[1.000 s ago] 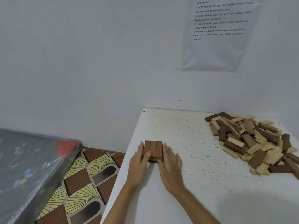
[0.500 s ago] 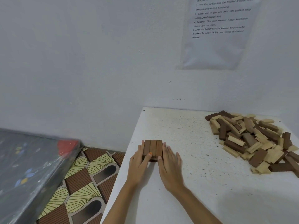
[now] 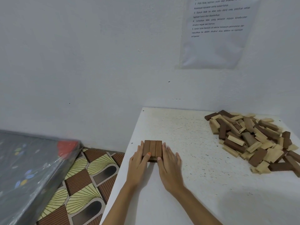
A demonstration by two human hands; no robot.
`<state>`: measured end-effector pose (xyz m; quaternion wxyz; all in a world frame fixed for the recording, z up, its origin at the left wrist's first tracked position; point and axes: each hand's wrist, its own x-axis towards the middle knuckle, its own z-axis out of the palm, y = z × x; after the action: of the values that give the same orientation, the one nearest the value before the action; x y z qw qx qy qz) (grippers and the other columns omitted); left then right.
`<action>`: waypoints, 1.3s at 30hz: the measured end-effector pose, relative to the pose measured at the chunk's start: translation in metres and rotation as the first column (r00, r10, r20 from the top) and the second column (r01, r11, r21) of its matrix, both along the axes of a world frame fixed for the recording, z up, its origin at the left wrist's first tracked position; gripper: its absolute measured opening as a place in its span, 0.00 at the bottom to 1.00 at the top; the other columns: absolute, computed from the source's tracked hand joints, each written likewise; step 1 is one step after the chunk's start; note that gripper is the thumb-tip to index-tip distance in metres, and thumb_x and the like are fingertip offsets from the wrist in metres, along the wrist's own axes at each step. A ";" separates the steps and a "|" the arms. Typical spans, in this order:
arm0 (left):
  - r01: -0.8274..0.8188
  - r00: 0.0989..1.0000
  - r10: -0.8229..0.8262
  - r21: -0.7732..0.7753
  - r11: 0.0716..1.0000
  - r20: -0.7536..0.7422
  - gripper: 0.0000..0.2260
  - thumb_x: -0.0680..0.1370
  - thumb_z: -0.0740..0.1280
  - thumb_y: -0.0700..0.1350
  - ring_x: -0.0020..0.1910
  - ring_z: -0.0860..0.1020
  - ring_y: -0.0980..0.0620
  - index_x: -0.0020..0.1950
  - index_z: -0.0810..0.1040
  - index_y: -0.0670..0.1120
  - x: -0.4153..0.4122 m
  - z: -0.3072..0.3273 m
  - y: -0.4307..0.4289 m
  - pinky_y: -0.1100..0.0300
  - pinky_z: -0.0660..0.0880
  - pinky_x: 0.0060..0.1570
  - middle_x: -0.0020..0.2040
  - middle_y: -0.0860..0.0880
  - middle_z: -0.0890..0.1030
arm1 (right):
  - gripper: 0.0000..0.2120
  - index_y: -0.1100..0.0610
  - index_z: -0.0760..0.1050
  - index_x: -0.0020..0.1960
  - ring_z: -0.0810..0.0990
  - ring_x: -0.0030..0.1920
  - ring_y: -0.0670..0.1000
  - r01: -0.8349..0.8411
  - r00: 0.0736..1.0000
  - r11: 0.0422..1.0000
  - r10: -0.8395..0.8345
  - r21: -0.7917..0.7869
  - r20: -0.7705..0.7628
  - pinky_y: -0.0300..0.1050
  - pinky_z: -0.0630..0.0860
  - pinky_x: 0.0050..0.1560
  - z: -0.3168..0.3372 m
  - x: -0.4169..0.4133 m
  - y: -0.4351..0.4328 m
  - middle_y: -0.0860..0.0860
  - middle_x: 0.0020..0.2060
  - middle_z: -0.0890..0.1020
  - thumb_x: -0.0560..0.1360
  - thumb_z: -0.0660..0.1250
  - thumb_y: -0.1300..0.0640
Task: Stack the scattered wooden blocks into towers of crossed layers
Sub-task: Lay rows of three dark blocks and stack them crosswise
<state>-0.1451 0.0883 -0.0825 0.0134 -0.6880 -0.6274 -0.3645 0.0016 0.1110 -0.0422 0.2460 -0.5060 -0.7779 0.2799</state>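
Note:
A low stack of dark brown blocks sits near the left edge of the white table; its top layer is three blocks side by side, with another layer just showing beneath. My left hand presses flat against the stack's left side, its thumb lying on the top. My right hand presses flat against the right side, fingers straight. A heap of scattered dark and pale wooden blocks lies at the table's far right.
A white wall rises right behind the table, with a printed instruction sheet taped to it. Left of the table, a plastic-wrapped dark mattress lies on a patterned floor mat. The table's left edge runs close to the stack.
Both hands stay pressed against the stack's sides; the left thumb has slid slightly onto the top. The view has shifted a little.

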 end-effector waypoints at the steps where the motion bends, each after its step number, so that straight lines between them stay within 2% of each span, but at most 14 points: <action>1: -0.034 0.999 0.034 -0.015 0.999 0.011 0.16 0.82 0.59 0.54 0.71 0.67 0.41 0.67 0.67 0.50 0.000 0.004 0.001 0.53 0.71 0.59 0.74 0.41 0.64 | 0.37 0.52 0.43 0.79 0.42 0.73 0.35 0.007 1.000 1.000 -0.007 -0.009 -0.027 0.37 0.30 0.72 0.001 0.000 0.000 0.43 0.77 0.52 0.73 0.32 0.39; 3: -0.091 0.987 0.102 -0.094 0.991 0.128 0.17 0.82 0.58 0.55 0.74 0.64 0.48 0.71 0.64 0.60 0.001 0.014 -0.003 0.49 0.65 0.71 0.76 0.49 0.64 | 0.30 0.51 0.47 0.79 0.45 0.72 0.33 0.034 0.990 0.998 -0.042 -0.055 -0.137 0.37 0.33 0.73 0.007 0.000 -0.001 0.41 0.76 0.55 0.79 0.40 0.42; 5: -0.090 0.946 0.135 -0.162 0.983 0.295 0.21 0.78 0.62 0.59 0.75 0.61 0.58 0.71 0.65 0.63 0.005 0.028 -0.006 0.47 0.57 0.75 0.75 0.59 0.65 | 0.23 0.50 0.52 0.78 0.49 0.70 0.34 0.054 0.949 0.984 -0.103 -0.168 -0.297 0.40 0.38 0.74 0.015 0.002 -0.002 0.37 0.72 0.57 0.83 0.49 0.52; 7: -0.082 0.842 0.177 -0.203 0.976 0.509 0.27 0.75 0.62 0.62 0.74 0.60 0.63 0.74 0.65 0.61 0.013 0.047 -0.011 0.49 0.54 0.77 0.74 0.63 0.65 | 0.23 0.49 0.56 0.77 0.54 0.73 0.39 0.028 0.865 0.953 -0.173 -0.301 -0.470 0.44 0.46 0.76 0.021 0.008 -0.001 0.39 0.72 0.59 0.83 0.54 0.58; 10: -0.107 0.600 0.174 -0.137 0.985 0.781 0.26 0.75 0.58 0.57 0.71 0.62 0.66 0.74 0.65 0.57 0.036 0.076 -0.012 0.60 0.57 0.72 0.73 0.61 0.66 | 0.22 0.48 0.60 0.75 0.63 0.72 0.43 -0.032 0.715 0.902 -0.281 -0.431 -0.641 0.39 0.59 0.70 0.028 0.023 0.001 0.44 0.72 0.67 0.83 0.56 0.59; 14: -0.013 0.585 0.060 -0.065 0.998 0.809 0.21 0.76 0.58 0.53 0.63 0.68 0.72 0.70 0.69 0.58 0.070 0.106 -0.009 0.77 0.63 0.58 0.64 0.69 0.72 | 0.16 0.49 0.69 0.70 0.74 0.64 0.46 0.020 0.644 0.909 -0.331 -0.417 -0.690 0.39 0.68 0.63 0.043 0.054 0.006 0.47 0.63 0.75 0.83 0.56 0.58; 17: 0.059 0.596 0.006 -0.052 0.997 0.803 0.17 0.79 0.60 0.49 0.62 0.71 0.67 0.68 0.72 0.55 0.102 0.118 0.001 0.68 0.68 0.60 0.64 0.63 0.75 | 0.13 0.52 0.74 0.63 0.79 0.54 0.49 0.120 0.613 0.924 -0.356 -0.362 -0.706 0.38 0.74 0.53 0.059 0.084 0.008 0.48 0.55 0.79 0.82 0.57 0.60; 22: 0.184 0.651 -0.070 -0.068 0.981 0.756 0.15 0.77 0.62 0.45 0.57 0.75 0.63 0.63 0.75 0.53 0.160 0.114 0.018 0.74 0.70 0.49 0.59 0.57 0.78 | 0.13 0.54 0.79 0.54 0.80 0.41 0.48 0.276 0.564 0.918 -0.395 -0.286 -0.725 0.33 0.74 0.42 0.070 0.153 0.016 0.52 0.46 0.83 0.80 0.58 0.65; 26: 0.281 0.709 -0.119 -0.123 0.952 0.695 0.15 0.78 0.64 0.37 0.54 0.76 0.61 0.60 0.77 0.53 0.206 0.105 0.029 0.71 0.71 0.48 0.55 0.56 0.80 | 0.13 0.57 0.81 0.49 0.79 0.40 0.48 0.394 0.526 0.871 -0.476 -0.293 -0.705 0.35 0.75 0.41 0.066 0.217 0.021 0.53 0.42 0.83 0.79 0.59 0.68; 31: 0.354 0.743 -0.154 -0.187 0.916 0.652 0.12 0.78 0.64 0.37 0.52 0.77 0.62 0.54 0.78 0.53 0.255 0.090 0.045 0.67 0.72 0.48 0.52 0.57 0.80 | 0.15 0.54 0.82 0.44 0.82 0.45 0.51 0.533 0.510 0.804 -0.553 -0.263 -0.659 0.44 0.77 0.50 0.050 0.284 0.028 0.51 0.41 0.84 0.77 0.61 0.70; 33: 0.378 0.765 -0.183 -0.200 0.904 0.618 0.11 0.78 0.65 0.37 0.52 0.76 0.62 0.53 0.79 0.52 0.271 0.086 0.053 0.69 0.71 0.47 0.51 0.58 0.80 | 0.18 0.50 0.81 0.42 0.82 0.46 0.49 0.573 0.585 0.800 -0.552 -0.179 -0.594 0.40 0.77 0.51 0.042 0.305 0.032 0.49 0.42 0.84 0.75 0.63 0.72; 35: 0.401 0.794 -0.229 -0.203 0.893 0.563 0.11 0.77 0.66 0.36 0.52 0.75 0.64 0.54 0.79 0.50 0.285 0.082 0.062 0.73 0.69 0.48 0.51 0.59 0.80 | 0.20 0.50 0.81 0.43 0.81 0.47 0.51 0.575 0.710 0.818 -0.513 -0.024 -0.483 0.45 0.78 0.52 0.033 0.323 0.038 0.48 0.43 0.84 0.72 0.64 0.75; 37: 0.394 0.833 -0.266 -0.183 0.901 0.485 0.10 0.76 0.67 0.36 0.52 0.74 0.63 0.54 0.80 0.47 0.297 0.079 0.072 0.73 0.68 0.50 0.51 0.56 0.78 | 0.18 0.52 0.82 0.49 0.78 0.47 0.53 0.558 0.821 0.816 -0.515 0.150 -0.248 0.49 0.74 0.48 0.024 0.337 0.045 0.45 0.43 0.81 0.70 0.67 0.73; 39: 0.335 0.867 -0.242 -0.150 0.930 0.435 0.10 0.75 0.67 0.36 0.52 0.75 0.58 0.54 0.80 0.47 0.304 0.075 0.086 0.66 0.72 0.53 0.51 0.54 0.77 | 0.17 0.51 0.82 0.54 0.72 0.47 0.51 0.516 0.844 0.809 -0.536 0.283 -0.008 0.47 0.65 0.44 0.020 0.347 0.048 0.44 0.43 0.75 0.69 0.71 0.66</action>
<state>0.1587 0.1741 -0.0072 -0.2496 -0.6798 -0.5422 -0.4262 0.3488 0.1591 -0.0223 0.3530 -0.6721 -0.6469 0.0721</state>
